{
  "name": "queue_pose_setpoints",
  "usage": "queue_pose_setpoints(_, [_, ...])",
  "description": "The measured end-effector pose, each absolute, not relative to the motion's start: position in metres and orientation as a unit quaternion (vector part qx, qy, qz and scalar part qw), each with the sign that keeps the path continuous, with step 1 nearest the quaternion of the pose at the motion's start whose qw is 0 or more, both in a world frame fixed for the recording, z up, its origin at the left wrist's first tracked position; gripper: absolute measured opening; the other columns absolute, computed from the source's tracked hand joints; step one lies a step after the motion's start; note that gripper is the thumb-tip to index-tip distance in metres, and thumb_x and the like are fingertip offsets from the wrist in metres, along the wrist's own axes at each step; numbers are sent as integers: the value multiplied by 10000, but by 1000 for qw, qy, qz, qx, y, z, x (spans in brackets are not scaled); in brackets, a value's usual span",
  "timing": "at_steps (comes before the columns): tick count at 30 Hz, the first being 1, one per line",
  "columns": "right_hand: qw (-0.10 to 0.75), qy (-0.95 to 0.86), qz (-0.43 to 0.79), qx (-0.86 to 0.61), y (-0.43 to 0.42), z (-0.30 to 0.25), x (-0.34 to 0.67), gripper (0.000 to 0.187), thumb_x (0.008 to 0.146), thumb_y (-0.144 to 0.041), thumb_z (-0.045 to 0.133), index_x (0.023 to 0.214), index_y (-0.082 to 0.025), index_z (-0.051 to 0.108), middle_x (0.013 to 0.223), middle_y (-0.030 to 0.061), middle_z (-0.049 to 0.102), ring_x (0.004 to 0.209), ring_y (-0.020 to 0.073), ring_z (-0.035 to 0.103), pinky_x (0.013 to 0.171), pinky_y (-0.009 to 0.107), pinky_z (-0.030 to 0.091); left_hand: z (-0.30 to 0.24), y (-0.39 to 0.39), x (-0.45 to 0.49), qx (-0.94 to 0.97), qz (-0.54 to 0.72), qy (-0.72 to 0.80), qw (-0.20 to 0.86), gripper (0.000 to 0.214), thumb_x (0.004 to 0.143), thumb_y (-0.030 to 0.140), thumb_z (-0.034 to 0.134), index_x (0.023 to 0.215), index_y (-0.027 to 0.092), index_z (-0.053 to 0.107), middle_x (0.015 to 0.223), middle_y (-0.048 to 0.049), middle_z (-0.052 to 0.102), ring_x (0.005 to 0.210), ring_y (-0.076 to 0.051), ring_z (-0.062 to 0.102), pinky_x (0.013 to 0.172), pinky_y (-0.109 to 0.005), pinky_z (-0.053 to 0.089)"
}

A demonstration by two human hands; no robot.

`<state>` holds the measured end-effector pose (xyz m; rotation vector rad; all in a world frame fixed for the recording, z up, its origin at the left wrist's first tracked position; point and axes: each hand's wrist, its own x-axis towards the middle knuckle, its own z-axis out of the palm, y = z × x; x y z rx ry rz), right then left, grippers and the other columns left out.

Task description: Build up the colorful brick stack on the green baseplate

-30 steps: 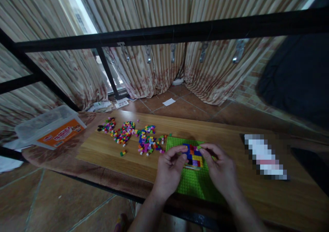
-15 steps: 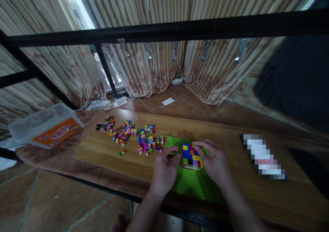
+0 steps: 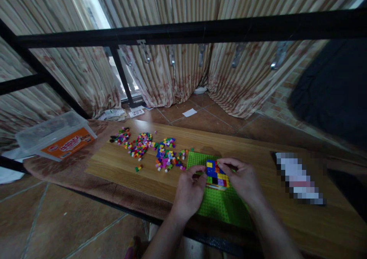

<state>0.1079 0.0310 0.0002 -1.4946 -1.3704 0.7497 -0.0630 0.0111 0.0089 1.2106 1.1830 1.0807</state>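
A small layered block of toy building bricks in blue, yellow, red, black and purple stands on a green studded baseplate. My left hand has its fingers curled, with index finger and thumb against the block's left side. From the right, my right hand pinches at the block's far right corner. Its fingertips cover that corner, so whether a separate small brick is between them is hidden. Left of the baseplate, loose bricks of many colours lie spread in heaps on the wooden tabletop.
A clear plastic tub with an orange label stands at the left end. To the right lies a pixelated flat object, with a dark flat thing beyond it. A black metal rail crosses in front of the curtains.
The view has shifted slightly, moving the scene a little to the right. My left fingers have come closer to the block's left side. My right hand stays at the far right corner.
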Motion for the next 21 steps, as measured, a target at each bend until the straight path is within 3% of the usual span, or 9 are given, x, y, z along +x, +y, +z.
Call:
queue_pose_setpoints(8, [469,-565,294,-611,31,4,107,244,777,-399,655,862,-198,764,879,72,750,780,212,684,744,363,540,4,10,-64,530,435,507,523,262,834,246,575,1055,178,700,893,-48,729,762,-167,653,702,-268,508])
queue_pose_setpoints(14, [500,-518,350,-599,30,-6,108,298,727,-432,710,911,-203,762,889,72,764,753,217,702,715,383,569,9,17,-82,561,422,562,438,234,826,210,560,999,161,710,933,-68,727,831,-179,653,755,-279,492])
queue_pose_setpoints(17, [526,-487,360,-597,27,-3,109,343,715,-444,727,968,-214,754,988,80,761,840,235,714,794,419,569,15,26,-101,588,385,586,403,220,838,164,514,913,165,721,872,-59,728,805,-174,657,739,-272,476])
queue_pose_setpoints(21, [535,-459,328,-629,24,4,114,330,740,-474,701,960,-234,755,1017,77,757,943,254,702,913,457,520,18,36,-125,604,291,695,258,215,830,143,521,882,179,726,842,-69,730,808,-201,661,742,-294,450])
